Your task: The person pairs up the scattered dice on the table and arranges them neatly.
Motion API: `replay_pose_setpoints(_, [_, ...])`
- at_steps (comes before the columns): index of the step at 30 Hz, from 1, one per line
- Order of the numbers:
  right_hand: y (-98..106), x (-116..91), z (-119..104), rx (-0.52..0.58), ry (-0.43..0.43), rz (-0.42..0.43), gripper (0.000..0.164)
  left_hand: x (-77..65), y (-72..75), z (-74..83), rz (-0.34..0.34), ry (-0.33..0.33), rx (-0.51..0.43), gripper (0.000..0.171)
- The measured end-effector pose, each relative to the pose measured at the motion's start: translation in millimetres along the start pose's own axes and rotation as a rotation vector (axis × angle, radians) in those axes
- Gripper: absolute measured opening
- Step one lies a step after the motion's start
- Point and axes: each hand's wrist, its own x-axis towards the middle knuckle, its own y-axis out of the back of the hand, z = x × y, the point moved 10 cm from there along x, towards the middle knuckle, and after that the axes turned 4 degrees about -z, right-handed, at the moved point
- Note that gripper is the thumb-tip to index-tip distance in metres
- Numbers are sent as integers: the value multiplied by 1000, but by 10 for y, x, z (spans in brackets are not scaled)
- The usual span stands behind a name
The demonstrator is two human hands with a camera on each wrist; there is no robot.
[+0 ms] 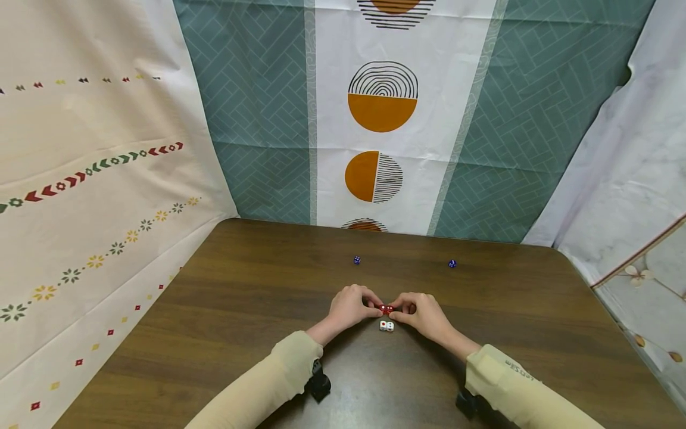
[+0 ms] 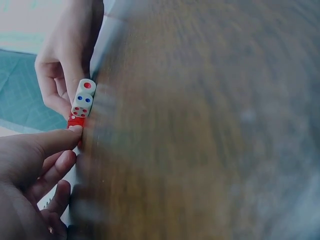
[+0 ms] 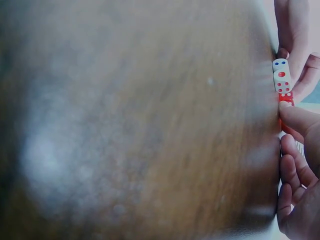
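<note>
Pinching red dice (image 1: 386, 310), apparently one per hand, side by side: left hand (image 1: 351, 307) at nine o'clock, right hand (image 1: 425, 314) at three. Best squeeze lightly, evenly, without nudging white dice (image 1: 386, 326) just beside, at six.

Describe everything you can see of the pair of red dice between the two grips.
The pair of red dice are small cubes with white pips, apparently plastic. They stand side by side over the wooden tabletop, just beyond the two white dice from the person's side, with a gap between the pairs. The left grip pinches the pair's left end, the right grip its right end. Fingers partly hide them, so not every pip can be read.
</note>
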Motion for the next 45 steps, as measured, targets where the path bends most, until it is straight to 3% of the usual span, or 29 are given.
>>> replay_pose_setpoints(13, [-7, 1, 3, 2, 5, -18, 10, -6, -6, 20, 0, -6, 10, 9])
replay_pose_setpoints(22, [14, -1, -43, 24, 57, -11, 11, 2, -11, 12, -1, -5, 15, 9])
replay_pose_setpoints(29, [-7, 3, 5, 35, 13, -47, 11, 9, -22, 8, 0, -7, 25, 10])
replay_pose_setpoints(45, [-10, 7, -8, 33, 19, -42, 10, 19, -31, -1, -3, -19, 14, 10])
